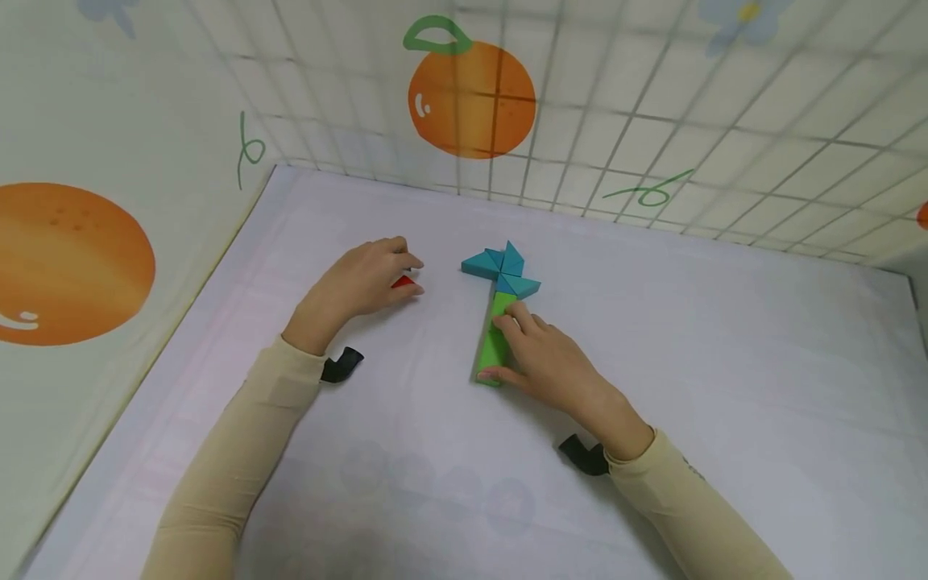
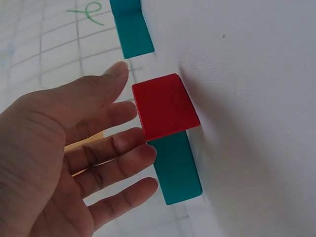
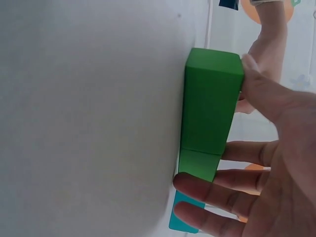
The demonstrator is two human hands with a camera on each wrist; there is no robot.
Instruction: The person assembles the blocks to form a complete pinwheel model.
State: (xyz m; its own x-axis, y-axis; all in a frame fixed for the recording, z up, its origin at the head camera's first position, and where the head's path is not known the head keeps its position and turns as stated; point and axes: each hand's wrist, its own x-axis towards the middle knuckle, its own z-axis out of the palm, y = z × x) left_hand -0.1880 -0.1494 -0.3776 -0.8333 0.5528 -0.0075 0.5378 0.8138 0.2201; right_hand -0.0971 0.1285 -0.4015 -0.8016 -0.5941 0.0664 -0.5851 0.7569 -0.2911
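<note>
My left hand [image 1: 358, 278] hovers around a red block [image 2: 165, 106], thumb apart from loosely extended fingers. A teal block [image 2: 177, 168] adjoins the red one in the left wrist view; from the head it is mostly hidden under the fingers. My right hand [image 1: 554, 366] rests on a row of green blocks [image 3: 210, 111], its thumb at the near end and fingers extended along the side and top. A seam divides the green row. At its far end lie blue-teal triangular blocks [image 1: 500, 270], arranged like a pinwheel.
The blocks lie on a white-covered table [image 1: 406, 499]. A pale wall covering [image 1: 348, 105] with grid lines and orange fruit prints stands behind and to the left. Black curved pieces [image 1: 343, 366] sit at both wrists.
</note>
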